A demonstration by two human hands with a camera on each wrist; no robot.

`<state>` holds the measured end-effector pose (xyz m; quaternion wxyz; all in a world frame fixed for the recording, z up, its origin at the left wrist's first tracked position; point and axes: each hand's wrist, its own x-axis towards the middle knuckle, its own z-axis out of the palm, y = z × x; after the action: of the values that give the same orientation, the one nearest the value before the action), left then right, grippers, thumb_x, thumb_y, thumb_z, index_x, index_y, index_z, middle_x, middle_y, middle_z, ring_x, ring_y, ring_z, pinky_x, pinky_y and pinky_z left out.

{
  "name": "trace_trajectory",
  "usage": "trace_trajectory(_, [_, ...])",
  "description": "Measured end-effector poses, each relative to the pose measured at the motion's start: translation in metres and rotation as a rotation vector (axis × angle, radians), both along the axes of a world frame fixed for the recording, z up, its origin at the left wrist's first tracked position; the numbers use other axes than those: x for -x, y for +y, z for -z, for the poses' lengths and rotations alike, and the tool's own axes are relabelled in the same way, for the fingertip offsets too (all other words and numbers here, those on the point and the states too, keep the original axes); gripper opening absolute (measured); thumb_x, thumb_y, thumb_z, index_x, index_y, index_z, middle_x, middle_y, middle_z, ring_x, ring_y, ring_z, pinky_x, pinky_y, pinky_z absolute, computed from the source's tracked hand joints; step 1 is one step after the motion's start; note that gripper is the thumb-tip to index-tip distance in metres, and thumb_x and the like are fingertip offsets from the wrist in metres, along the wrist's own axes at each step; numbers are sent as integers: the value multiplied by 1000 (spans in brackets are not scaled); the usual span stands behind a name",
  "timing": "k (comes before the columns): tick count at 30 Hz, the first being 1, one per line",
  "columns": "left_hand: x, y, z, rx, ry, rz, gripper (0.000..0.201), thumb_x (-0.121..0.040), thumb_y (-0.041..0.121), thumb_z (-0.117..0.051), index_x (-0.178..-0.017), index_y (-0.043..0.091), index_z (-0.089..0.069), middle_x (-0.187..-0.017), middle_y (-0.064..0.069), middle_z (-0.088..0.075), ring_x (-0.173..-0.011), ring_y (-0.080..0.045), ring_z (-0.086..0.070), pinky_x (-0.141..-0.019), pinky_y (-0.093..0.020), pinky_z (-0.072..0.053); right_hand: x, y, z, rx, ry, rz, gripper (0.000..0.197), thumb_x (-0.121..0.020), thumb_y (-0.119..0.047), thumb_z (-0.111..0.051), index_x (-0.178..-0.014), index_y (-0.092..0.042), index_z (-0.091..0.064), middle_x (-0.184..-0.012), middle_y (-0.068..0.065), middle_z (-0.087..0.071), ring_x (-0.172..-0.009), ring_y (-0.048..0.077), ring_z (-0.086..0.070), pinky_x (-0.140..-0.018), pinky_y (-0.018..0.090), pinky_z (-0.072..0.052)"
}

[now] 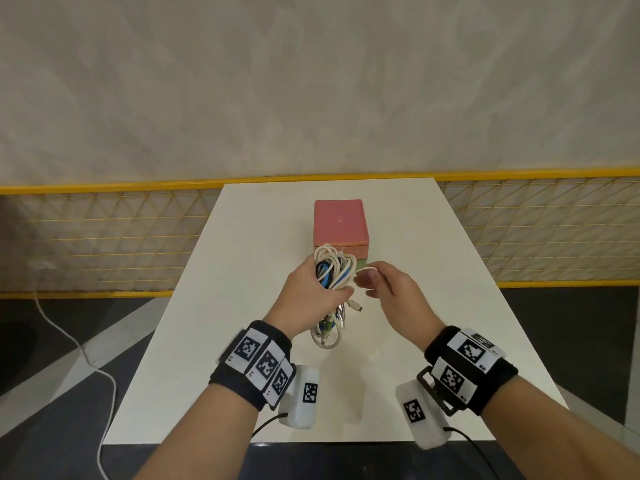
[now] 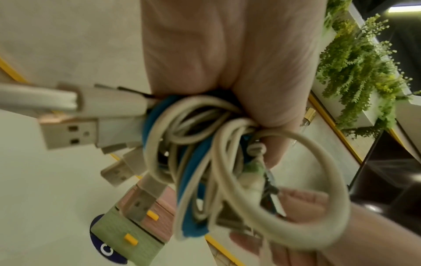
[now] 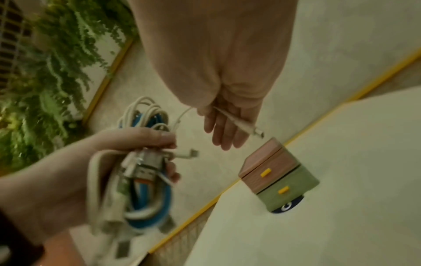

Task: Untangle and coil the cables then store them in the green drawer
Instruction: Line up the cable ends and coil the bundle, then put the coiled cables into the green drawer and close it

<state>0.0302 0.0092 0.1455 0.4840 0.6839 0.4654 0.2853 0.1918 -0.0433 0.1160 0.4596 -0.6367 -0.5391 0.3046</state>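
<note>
Each bare forearm wears a black wristband (image 1: 251, 365) with white square-code tags. A white camera block (image 1: 300, 396) with a thin black cable hangs beneath each.

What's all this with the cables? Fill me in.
A person is sorting a tangle of cables above a white table. The left hand grips the cable bundle, white and blue strands mixed together. The right hand pinches one thin white cable and draws its plug end away from the bundle. The green drawer, beneath a pink drawer, is shut. Nothing is stored yet.
</note>
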Motion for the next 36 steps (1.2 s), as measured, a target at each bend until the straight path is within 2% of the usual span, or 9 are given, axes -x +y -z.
trace_trajectory(3, [-10, -2, 12, 21, 1, 25, 48, -64, 33, -83, -105, 34, -58, -96, 10, -72, -85, -8, -71, -79, -31, -59, 17, 8, -3, 92, 446, -25, 31, -102, -14, -34, -111, -4, -62, -104, 20, -68, -87, 26, -65, -78, 38, -52])
trace_trajectory(7, [-15, 5, 24, 18, 10, -22, 49, -65, 26, -84, -106, 31, -58, -93, 9, -71, -80, -5, -70, -76, -29, -59, 24, 15, -9, 193, 765, -114, 35, -95, -8, -31, -112, 3, -60, -95, 13, -66, -71, 15, -61, -64, 29, -43])
trace_trajectory(10, [-11, 18, 30, 36, 51, -3, 40, -69, 16, -78, -105, 24, -60, -88, 4, -72, -74, -8, -70, -69, -23, -55, 17, 17, -1, 264, 784, -203, 39, -95, -17, -28, -115, -8, -60, -106, 1, -66, -89, 8, -62, -85, 28, -42])
trace_trajectory(14, [-3, 53, 41, 36, 267, -10, 38, -69, 19, -73, -104, 21, -57, -94, 1, -67, -83, -16, -63, -70, -27, -51, -2, 21, 16, 486, 418, -240, 46, -98, -26, -41, -143, -21, -40, -148, -4, -42, -138, 11, -36, -116, 31, -23])
trace_trajectory(19, [-17, 106, 40, -86, 633, 143, 88, -69, 25, -69, -146, 39, -29, -105, -1, -68, -92, -25, -65, -80, -35, -56, -26, 29, 46, 550, 467, 20, 52, -89, -19, -56, -140, -18, -42, -139, 5, -51, -125, 18, -47, -99, 27, -34])
trace_trajectory(24, [-42, 146, 43, -149, 971, 322, 105, -73, 21, -66, -155, 37, -2, -115, -6, -66, -100, -28, -64, -81, -34, -54, -35, 63, 74, 528, 462, 212, 51, -90, -12, -54, -139, -16, -39, -122, 10, -62, -112, 23, -55, -100, 36, -41])
trace_trajectory(31, [-36, 159, 58, -140, 1006, 362, 107, -72, 20, -65, -151, 49, 2, -85, 1, -60, -82, -24, -62, -67, -29, -49, -28, 142, 116, 460, 537, 350, 81, -86, -11, -62, -149, -13, -13, -117, 18, -61, -99, 28, -62, -88, 41, -51])
trace_trajectory(34, [-33, 159, 63, -148, 991, 364, 108, -73, 20, -64, -150, 50, 4, -78, 2, -58, -76, -23, -60, -64, -28, -47, -23, 166, 128, 419, 636, 415, 66, -83, -5, -65, -139, -6, -29, -108, 20, -63, -76, 26, -65, -64, 35, -57])
trace_trajectory(36, [-31, 159, 68, -150, 980, 371, 108, -74, 20, -65, -150, 51, 6, -75, 3, -57, -75, -23, -62, -63, -29, -47, -20, 175, 139, 395, 661, 480, 56, -81, -6, -69, -127, -3, -39, -112, 27, -64, -80, 34, -67, -69, 46, -59])
